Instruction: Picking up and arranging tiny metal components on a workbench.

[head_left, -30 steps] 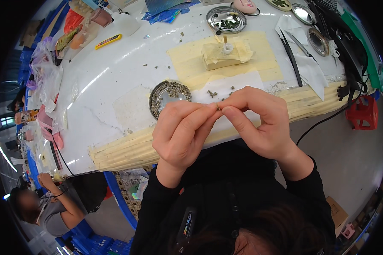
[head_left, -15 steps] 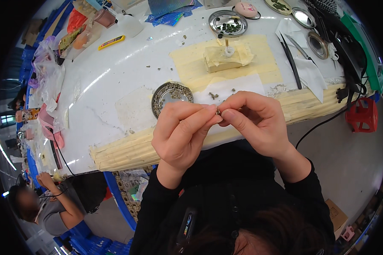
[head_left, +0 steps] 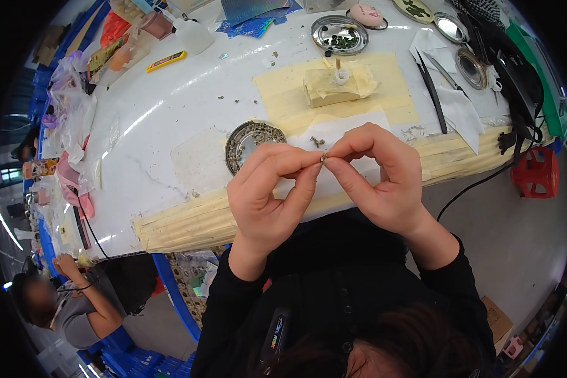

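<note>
the left hand (head_left: 268, 195) and the right hand (head_left: 375, 173) meet above the near edge of the white bench (head_left: 170, 126), fingertips pinched together on a tiny dark piece (head_left: 322, 159) — both sets of fingers are closed on it, thumb against forefinger. the piece is too small to tell its long axis or which way it points.

just behind the left hand a round metal dish (head_left: 249, 140) sits on the bench, its rim lined with small dark bits. a few loose bits (head_left: 318, 142) lie on the white paper beside it. farther back, a second round metal tray (head_left: 339, 34) holds small dark green pieces. between them a taped block (head_left: 337, 87) stands on a patch of yellow tape, with a small white cup and a stick upright on top. black tweezers (head_left: 431, 82) lie on a white cloth to the right — well apart from the hands.
</note>
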The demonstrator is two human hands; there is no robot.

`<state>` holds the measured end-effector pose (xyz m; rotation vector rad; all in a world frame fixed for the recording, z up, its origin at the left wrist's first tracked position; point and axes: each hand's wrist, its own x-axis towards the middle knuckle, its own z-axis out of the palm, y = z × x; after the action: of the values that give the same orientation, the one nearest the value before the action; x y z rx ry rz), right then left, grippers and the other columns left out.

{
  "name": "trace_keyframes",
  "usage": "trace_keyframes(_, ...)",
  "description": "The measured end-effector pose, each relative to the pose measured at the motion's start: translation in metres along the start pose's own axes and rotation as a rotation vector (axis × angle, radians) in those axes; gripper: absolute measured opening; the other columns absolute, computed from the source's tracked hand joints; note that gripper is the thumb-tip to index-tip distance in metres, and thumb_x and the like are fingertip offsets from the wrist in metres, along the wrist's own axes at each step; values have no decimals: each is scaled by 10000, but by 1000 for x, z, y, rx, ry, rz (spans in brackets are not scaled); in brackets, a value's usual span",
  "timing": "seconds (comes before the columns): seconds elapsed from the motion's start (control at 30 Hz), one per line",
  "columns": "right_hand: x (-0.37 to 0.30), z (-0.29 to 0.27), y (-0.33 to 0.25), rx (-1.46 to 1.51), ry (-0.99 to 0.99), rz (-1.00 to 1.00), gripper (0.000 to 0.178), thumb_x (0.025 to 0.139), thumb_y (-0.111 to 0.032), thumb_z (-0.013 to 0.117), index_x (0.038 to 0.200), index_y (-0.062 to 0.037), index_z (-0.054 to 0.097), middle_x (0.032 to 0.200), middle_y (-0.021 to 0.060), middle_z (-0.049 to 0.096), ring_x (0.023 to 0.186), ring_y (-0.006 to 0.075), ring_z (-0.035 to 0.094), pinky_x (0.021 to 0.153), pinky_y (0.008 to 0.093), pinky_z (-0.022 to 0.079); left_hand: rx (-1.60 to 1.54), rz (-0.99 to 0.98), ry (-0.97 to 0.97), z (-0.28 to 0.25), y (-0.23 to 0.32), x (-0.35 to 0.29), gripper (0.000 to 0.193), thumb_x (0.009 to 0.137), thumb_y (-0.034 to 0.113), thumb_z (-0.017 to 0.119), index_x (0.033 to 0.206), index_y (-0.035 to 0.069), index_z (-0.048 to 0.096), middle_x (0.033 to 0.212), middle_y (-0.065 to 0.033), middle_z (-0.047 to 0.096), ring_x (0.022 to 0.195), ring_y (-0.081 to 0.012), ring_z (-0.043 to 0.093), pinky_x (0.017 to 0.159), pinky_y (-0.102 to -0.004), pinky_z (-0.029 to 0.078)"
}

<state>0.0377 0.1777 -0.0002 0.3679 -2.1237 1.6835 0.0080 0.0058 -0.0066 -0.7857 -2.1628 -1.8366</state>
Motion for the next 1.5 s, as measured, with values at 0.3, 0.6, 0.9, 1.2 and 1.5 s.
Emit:
trace_keyframes(0.3, 7, -1, -2, -196, 7, -217, 188, 766, 60, 731, 930, -20, 688, 805, 85, 650, 693, 214, 634, 594, 296, 511, -344, -204, -72, -3, -1, 0, 115, 880, -70, 649, 991, -58, 674, 951, -91, 625, 786, -99, 624, 618, -205, 546)
trace_keyframes(0.6, 8, 1, -1, -180, -7, -238, 187, 769, 71, 728, 931, -17, 693, 813, 83, 651, 710, 209, 638, 601, 288, 511, -493, -325, -81, -9, 1, 1, 97, 888, -48, 653, 983, -61, 671, 945, -83, 624, 797, -91, 621, 622, -207, 568)
trace_keyframes(0.9, 7, 2, 0, -35, -35, -102, 144, 809, 51, 720, 936, -13, 699, 834, 79, 674, 733, 172, 657, 653, 269, 523, -559, -356, -87, -10, 2, 1, 95, 892, -43, 652, 984, -61, 669, 943, -79, 630, 785, -83, 630, 608, -204, 560)
trace_keyframes(1.2, 7, 1, 1, -43, -47, -111, 122, 814, 44, 722, 919, -8, 689, 831, 79, 673, 732, 173, 654, 655, 270, 522, -561, -383, -111, -11, 2, 1, 90, 897, -28, 653, 983, -51, 665, 941, -67, 639, 768, -70, 631, 602, -197, 549)
trace_keyframes(1.5, 3, 1, 5, 37, -38, -69, 94, 835, 20, 716, 914, -10, 675, 851, 78, 664, 747, 179, 644, 668, 272, 515, -591, -409, -104, -11, 3, 1, 78, 900, -22, 653, 973, -50, 658, 915, -58, 653, 752, -56, 626, 585, -192, 527)
